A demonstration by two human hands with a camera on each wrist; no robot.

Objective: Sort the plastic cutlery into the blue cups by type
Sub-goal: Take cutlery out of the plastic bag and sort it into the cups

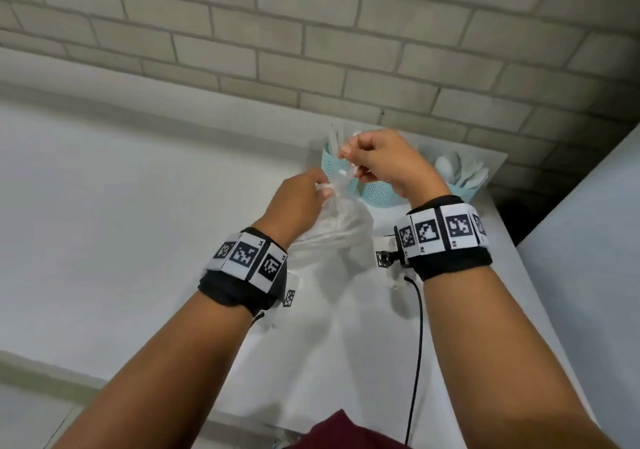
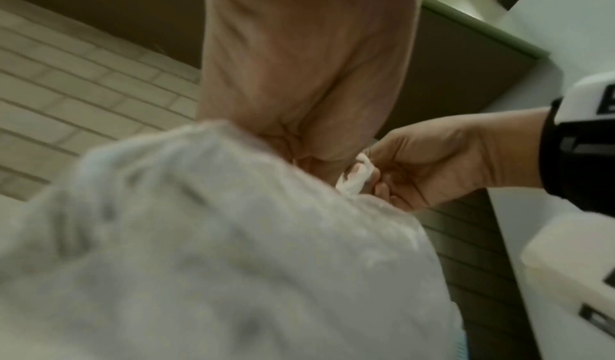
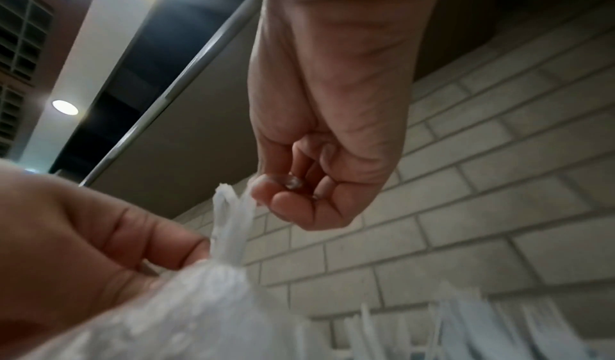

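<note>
My right hand (image 1: pixel 381 161) pinches the twisted white tail of a clear plastic bag (image 1: pixel 332 237) between thumb and forefinger, the other fingers curled in behind. My left hand (image 1: pixel 298 202) grips the gathered neck of that bag just below, fingers closed round the bunched film. The two grips sit almost touching, right above and slightly farther from me, left lower and nearer. In the right wrist view the tail (image 3: pixel 231 223) stands nearly upright out of the knot, its long axis running up from my left-hand grip towards my right fingertips (image 3: pixel 266 192). That line is what the next move turns on, I judge: the knot lies between my two hands, so pulling the tail along it or working it loose should open the bag.

The bag hangs down towards me from the neck, its body resting on the white table (image 1: pixel 346 362). White cutlery seems to lie inside, but the film blurs it and I cannot tell the types.

Beyond my hands stand the blue cups. The middle cup (image 1: pixel 377 192) is mostly hidden by my right hand. The one left of it (image 1: pixel 330 161) holds slim white pieces standing upright. The right cup (image 1: pixel 464 189) holds white spoons (image 1: pixel 460 171), bowls up.
</note>
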